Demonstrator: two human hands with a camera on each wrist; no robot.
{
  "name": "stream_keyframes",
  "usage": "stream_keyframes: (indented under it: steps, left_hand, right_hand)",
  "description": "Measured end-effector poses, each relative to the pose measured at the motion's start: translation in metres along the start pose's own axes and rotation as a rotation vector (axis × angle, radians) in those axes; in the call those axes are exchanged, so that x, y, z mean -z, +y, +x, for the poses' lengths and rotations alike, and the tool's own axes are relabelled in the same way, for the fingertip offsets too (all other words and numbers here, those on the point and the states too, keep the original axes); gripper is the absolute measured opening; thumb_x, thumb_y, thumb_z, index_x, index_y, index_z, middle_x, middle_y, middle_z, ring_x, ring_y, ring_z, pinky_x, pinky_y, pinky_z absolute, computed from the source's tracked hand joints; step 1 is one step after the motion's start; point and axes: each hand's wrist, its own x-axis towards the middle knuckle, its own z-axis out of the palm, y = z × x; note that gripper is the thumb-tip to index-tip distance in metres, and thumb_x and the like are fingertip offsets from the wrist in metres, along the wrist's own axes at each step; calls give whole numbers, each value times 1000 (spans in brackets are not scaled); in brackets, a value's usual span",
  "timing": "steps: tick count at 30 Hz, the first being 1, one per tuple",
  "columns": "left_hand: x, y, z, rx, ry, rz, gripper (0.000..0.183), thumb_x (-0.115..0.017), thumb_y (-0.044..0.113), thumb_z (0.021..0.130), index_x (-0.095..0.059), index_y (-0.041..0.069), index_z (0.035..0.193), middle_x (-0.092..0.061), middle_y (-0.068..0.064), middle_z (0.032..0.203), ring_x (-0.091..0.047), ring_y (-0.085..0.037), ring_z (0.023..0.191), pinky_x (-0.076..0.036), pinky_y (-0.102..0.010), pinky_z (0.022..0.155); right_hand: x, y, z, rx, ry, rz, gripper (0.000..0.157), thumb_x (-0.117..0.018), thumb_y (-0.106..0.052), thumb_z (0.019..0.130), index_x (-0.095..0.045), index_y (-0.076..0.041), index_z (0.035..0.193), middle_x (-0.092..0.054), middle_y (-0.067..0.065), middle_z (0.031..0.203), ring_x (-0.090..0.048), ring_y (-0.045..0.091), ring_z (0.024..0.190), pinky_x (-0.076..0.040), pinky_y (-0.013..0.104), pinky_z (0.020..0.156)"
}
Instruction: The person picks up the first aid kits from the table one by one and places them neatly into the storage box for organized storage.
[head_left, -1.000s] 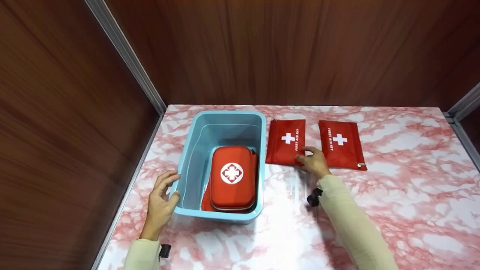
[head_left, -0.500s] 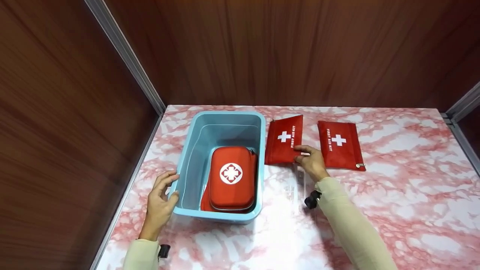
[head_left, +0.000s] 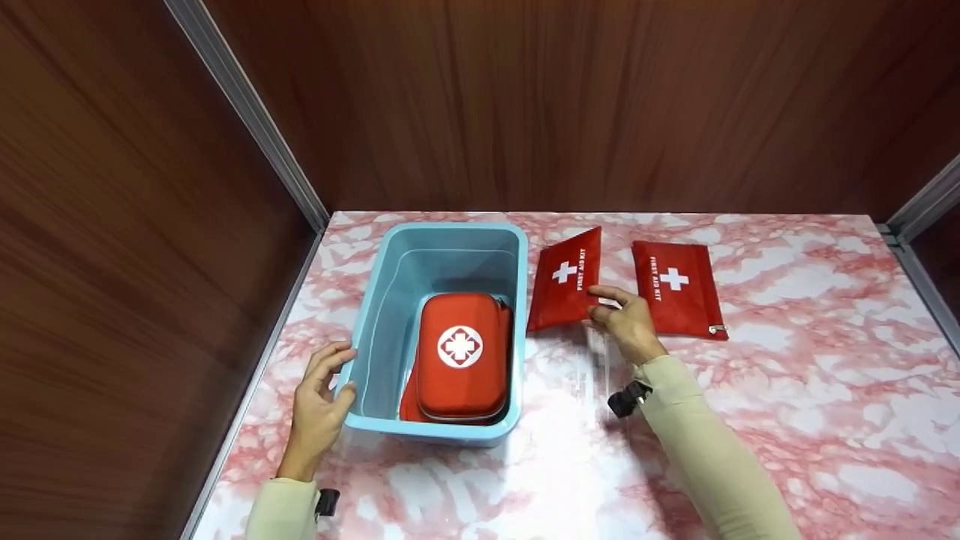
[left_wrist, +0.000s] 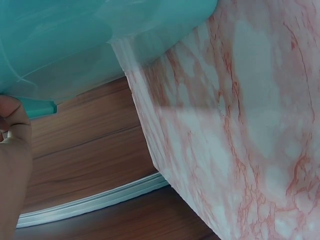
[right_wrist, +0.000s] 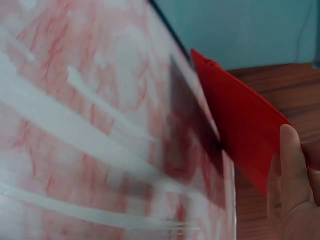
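My right hand [head_left: 628, 324] pinches the right edge of a flat red first aid pouch [head_left: 551, 300] with a white cross. That edge is lifted, while the pouch's left side stays low near the bin. In the right wrist view the red pouch [right_wrist: 240, 115] tilts up off the tabletop, its edge between thumb and fingers. My left hand [head_left: 319, 397] holds the left rim of a blue plastic bin [head_left: 431, 430]. Inside the bin lies a red hard first aid case [head_left: 461, 382], over another red item [head_left: 409, 405] that is mostly hidden.
A second red first aid pouch [head_left: 682, 307] lies flat just right of my right hand. The marbled tabletop [head_left: 817, 390] extends to the right and front. Wood-grain panels [head_left: 562, 105] stand behind and at the left.
My right hand has raised the right edge of the near pouch, tilting it up, and shifted slightly left. My left hand stays at the bin's rim.
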Motion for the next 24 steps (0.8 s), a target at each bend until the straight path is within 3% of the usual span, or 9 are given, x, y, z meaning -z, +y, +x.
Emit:
stream_keyframes:
  steps: [9, 15, 24]
  left_hand:
    - [0, 0, 0, 9, 3, -4, 44, -45, -30, 74, -55, -24, 116, -49, -24, 130, -47, -17, 123, -38, -21, 99]
    - [0, 0, 0, 33, 9, 1, 44, -45, -29, 75, -55, -23, 117, -48, -26, 130, -47, -16, 122, -38, -21, 99]
    - [0, 0, 0, 15, 2, 3, 44, -45, -29, 74, -55, -23, 117, -49, -23, 130, -46, -17, 123, -38, -21, 99]
  right_hand:
    - [0, -9, -8, -8, 4, 105, 51, -52, 15, 91, -45, 14, 141, -53, 18, 112, -66, 13, 82, -55, 38, 87]
    - [3, -16, -14, 12, -2, 131, 52, -51, 15, 91, -43, 13, 142, -50, 19, 119, -66, 12, 82, -55, 35, 86]
    - [6, -26, -23, 5, 8, 214, 51, -51, 14, 93, -41, 13, 144, -47, 15, 126, -65, 13, 84, -56, 28, 82]
